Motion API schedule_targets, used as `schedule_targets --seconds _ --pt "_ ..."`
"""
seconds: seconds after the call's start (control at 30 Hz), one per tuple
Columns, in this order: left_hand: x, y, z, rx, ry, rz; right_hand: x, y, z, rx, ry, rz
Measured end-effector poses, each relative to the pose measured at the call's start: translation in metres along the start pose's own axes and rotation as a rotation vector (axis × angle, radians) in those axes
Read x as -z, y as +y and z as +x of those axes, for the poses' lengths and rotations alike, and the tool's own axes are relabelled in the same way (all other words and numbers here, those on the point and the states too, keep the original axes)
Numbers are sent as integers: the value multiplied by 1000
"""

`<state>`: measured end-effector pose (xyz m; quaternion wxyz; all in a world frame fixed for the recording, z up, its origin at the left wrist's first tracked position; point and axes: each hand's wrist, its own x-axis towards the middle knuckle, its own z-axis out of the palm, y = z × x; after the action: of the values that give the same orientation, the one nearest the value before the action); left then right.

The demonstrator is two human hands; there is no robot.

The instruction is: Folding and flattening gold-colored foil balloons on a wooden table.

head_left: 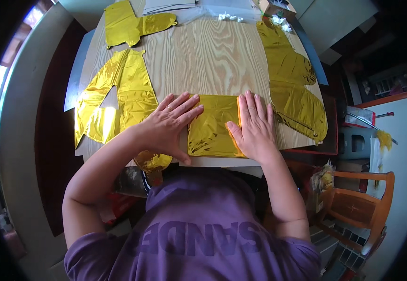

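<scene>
Gold foil rectangle (211,125); left hand (160,122) at left edge, right hand (255,132) on right edge, fingers (252,107) spread.

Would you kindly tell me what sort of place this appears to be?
Probably a home room used for handwork: a wooden chair stands near a wood-grain table spread with gold foil pieces.

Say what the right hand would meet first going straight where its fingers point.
Sliding over the table, the right hand would likely first meet white lumps; lens bend leaves this unsure.
</scene>
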<state>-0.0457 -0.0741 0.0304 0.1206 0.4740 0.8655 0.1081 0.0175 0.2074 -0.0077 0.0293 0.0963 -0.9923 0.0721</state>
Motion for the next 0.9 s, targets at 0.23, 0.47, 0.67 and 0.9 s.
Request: schedule_targets --seconds 0.23,0.47,0.67,0.9 --pt "-16 20 25 123 248 -59 19 30 3 -90 174 953" --pt "-50 33 35 101 420 115 28 -13 6 95 62 205" --pt "-52 31 21 157 392 95 -2 -19 5 88 -4 86" --pt "-41 19 13 190 262 -34 -4 -18 6 112 5 56"
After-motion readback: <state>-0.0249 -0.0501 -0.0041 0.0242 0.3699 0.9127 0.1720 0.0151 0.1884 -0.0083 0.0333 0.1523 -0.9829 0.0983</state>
